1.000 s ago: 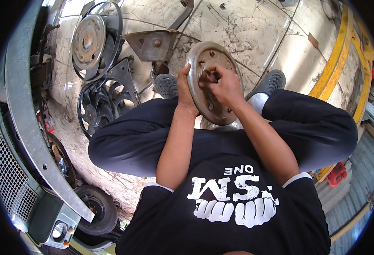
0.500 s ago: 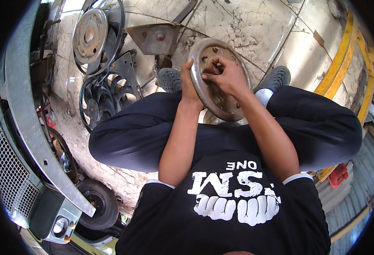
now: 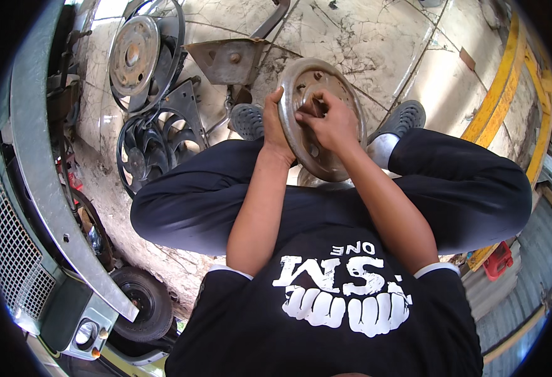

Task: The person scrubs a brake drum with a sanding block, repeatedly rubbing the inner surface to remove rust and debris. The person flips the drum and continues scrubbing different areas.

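Observation:
A round, worn metal wheel cover point(image 3: 306, 143) with rust marks and several holes is tilted up in front of me, above my crossed legs. My left hand point(image 3: 276, 131) grips its left edge, thumb along the rim and the other fingers hidden behind. Over the cover's middle, my right hand point(image 3: 337, 124) has thumb and fingers pinched together. Something brown shows between those fingers, too small and shaded to name. Beneath the cover's lower edge, part of a silvery round piece point(image 3: 308, 180) shows, mostly hidden.
At the far left, a similar rusty wheel cover point(image 3: 125, 53) leans on black fan parts point(image 3: 143, 147). A rusty metal bracket point(image 3: 226, 60) lies on the cracked tile floor. A long metal bumper point(image 3: 40, 169) curves along the left; a yellow metal frame point(image 3: 494, 94) stands at right.
The wheel cover has tilted and shifted slightly to the left with both hands. My right fingers have moved a little over its middle, and the brown thing between them shows more.

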`<state>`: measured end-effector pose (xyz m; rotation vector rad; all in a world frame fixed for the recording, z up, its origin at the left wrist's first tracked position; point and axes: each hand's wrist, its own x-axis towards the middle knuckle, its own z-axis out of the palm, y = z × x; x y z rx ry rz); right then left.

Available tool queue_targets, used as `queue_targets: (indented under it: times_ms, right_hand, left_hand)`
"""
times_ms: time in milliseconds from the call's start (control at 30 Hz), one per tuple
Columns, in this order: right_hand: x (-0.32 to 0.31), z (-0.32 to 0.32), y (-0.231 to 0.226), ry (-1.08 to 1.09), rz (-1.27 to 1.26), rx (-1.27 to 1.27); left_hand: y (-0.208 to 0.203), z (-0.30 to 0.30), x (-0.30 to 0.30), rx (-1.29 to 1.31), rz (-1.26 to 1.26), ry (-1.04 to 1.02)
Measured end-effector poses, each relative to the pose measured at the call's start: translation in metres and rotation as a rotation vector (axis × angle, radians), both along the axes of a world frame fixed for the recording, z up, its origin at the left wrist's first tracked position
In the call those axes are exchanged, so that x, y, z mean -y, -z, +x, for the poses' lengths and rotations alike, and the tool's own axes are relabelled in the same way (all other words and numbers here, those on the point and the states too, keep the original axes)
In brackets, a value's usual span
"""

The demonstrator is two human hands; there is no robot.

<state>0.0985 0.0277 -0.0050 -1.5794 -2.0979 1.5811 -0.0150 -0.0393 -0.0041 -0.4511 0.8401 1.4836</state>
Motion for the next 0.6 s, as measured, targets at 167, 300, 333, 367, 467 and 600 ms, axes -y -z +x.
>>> queue_targets:
  times_ms: [167,300,333,367,467,600]
  right_hand:
    - [0.004,0.005,0.004,0.024,-0.057,0.056]
    - [-0.001,0.004,0.011,0.049,-0.114,-0.023]
    - [0.007,0.011,0.003,0.015,-0.114,-0.011]
    - [0.01,0.013,-0.001,-0.018,-0.114,0.002]
    - [-0.014,-0.001,0.025,0.0,-0.098,-0.03]
    - [0.001,0.015,0.005,-0.022,-0.131,-0.02]
  left_hand:
    - [0.011,0.008,0.014,0.045,0.101,-0.056]
    - [0.011,0.001,0.021,0.085,0.137,0.001]
    - [0.019,0.001,0.022,0.075,0.168,0.01]
    - [0.027,-0.001,0.022,0.065,0.199,0.018]
    - [0.005,0.006,0.006,0.059,0.062,-0.005]
    - [0.028,-0.008,0.017,0.118,0.165,0.051]
